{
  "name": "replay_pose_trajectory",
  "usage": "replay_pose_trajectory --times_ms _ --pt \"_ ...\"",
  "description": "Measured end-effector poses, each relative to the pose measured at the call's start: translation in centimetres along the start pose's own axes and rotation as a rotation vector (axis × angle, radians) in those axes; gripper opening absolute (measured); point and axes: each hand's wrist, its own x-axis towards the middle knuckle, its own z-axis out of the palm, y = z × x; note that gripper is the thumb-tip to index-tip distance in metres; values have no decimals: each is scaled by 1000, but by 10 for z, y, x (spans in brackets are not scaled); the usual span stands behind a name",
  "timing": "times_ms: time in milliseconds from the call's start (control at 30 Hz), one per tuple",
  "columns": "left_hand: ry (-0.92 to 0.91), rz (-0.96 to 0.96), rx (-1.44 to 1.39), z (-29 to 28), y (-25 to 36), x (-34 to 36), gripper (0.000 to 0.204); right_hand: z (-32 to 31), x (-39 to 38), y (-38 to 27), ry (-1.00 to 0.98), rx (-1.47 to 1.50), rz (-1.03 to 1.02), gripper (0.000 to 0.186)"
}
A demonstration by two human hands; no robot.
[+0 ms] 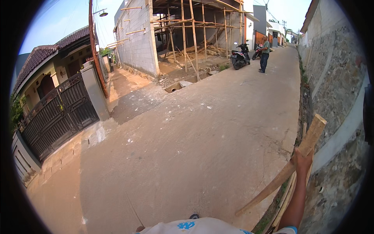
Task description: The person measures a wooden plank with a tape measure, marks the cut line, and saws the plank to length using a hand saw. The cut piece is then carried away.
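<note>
My right hand (304,160) is closed round a long wooden plank (280,177). The plank slants from its raised square end at the upper right down toward the concrete road. More long pieces of wood (287,197) lie along the road's right edge, behind the plank and my forearm. At the lower edge only a sliver of my left hand (140,229) shows, beside my light shirt. A thin dark strand (133,208) runs up from it; what it belongs to cannot be made out. The fingers of that hand are hidden.
A rough stone wall (331,74) borders the right side. Ahead, a person (264,54) stands near a parked scooter (240,56). Bamboo scaffolding (193,39) fronts an unfinished block building, with an open drain (177,86) before it. A dark metal gate (58,109) stands at left.
</note>
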Motion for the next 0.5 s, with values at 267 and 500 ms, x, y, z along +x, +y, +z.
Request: replay_pose_trajectory --times_ms 267,500 --pt "357 416 -12 -259 209 135 38 -5 28 59 79 76 73 79" --pt "481 288 -202 -380 364 166 35 29 8 144 -83 -31 375 78"
